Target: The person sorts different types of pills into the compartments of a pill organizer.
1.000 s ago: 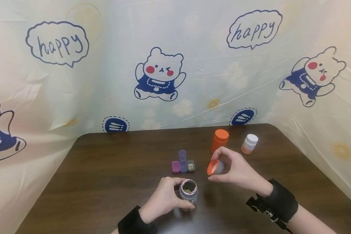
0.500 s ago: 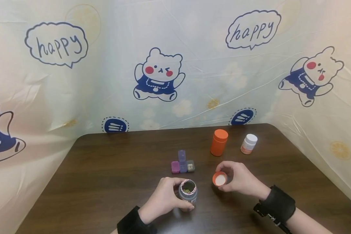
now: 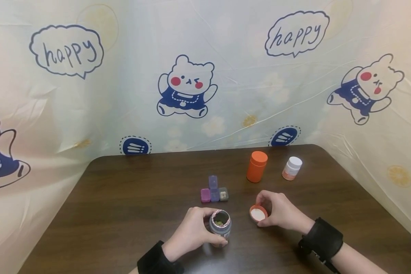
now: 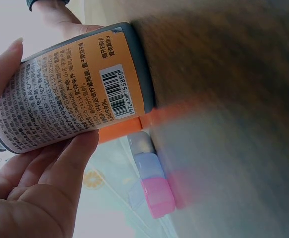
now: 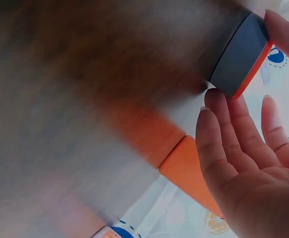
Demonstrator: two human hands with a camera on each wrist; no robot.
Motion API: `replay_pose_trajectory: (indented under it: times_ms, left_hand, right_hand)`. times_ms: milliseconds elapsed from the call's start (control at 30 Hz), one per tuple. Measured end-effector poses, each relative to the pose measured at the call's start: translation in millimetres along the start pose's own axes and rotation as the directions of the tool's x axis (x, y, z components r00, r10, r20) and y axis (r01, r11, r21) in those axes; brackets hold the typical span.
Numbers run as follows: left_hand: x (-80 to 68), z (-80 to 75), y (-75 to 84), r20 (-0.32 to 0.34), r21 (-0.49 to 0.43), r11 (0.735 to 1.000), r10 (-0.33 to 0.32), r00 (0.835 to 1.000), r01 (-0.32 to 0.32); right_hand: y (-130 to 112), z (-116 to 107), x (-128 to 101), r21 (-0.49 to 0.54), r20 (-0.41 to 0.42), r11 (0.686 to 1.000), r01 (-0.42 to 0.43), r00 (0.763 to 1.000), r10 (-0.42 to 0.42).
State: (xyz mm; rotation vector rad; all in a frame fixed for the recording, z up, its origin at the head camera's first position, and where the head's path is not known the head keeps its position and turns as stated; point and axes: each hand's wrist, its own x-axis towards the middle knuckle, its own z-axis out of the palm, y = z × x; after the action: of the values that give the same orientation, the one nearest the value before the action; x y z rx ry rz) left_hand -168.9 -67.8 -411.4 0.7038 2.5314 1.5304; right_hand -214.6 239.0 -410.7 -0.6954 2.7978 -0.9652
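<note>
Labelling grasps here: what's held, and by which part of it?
Left hand holds the open bottle around its labelled body; right hand pinches the upturned cap by its edge.

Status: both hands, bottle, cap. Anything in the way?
Left hand grips gray bottle, mouth uncovered. Right hand pinches cap, white liner facing up. Nothing seen between bottle and cap; pill box beyond bottle, one lid raised.

Wide black left wristband, matching right wristband with dark fittings, bare fingers
</note>
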Motion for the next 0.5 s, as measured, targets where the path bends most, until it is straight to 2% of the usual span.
replay_pose_trajectory:
  times_ms: [133, 300, 367, 433, 500]
  left_hand:
    - [0.3, 0.0, -0.8, -0.001, 0.006, 1.0, 0.003, 1.0, -0.003]
    - [0.7, 0.2, -1.5, 0.006, 0.01, 1.0, 0.007, 1.0, -0.007]
    - [0.5, -0.3, -0.5, 0.006, 0.01, 1.0, 0.006, 1.0, -0.006]
    - [-0.1, -1.4, 2.1, -0.001, 0.009, 1.0, 0.008, 1.0, -0.008]
    - [-0.9, -2.9, 6.0, -0.012, 0.004, 1.0, 0.014, 1.0, -0.014]
  right_hand:
    - [-2.8, 0.6, -1.0, -0.039, 0.001, 0.999, -0.013, 1.0, 0.013]
    - [-20.1, 4.4, -6.9, -0.098, -0.069, 0.995, 0.037, 0.997, -0.044]
    - [-31.6, 8.6, -9.4, -0.048, -0.072, 0.996, 0.07, 0.995, -0.074]
    - [-43.5, 14.8, -11.7, 0.058, -0.04, 0.993, 0.106, 0.994, -0.104]
    - [-54.1, 22.2, -13.5, 0.173, -0.007, 0.975, 0.142, 0.99, -0.143]
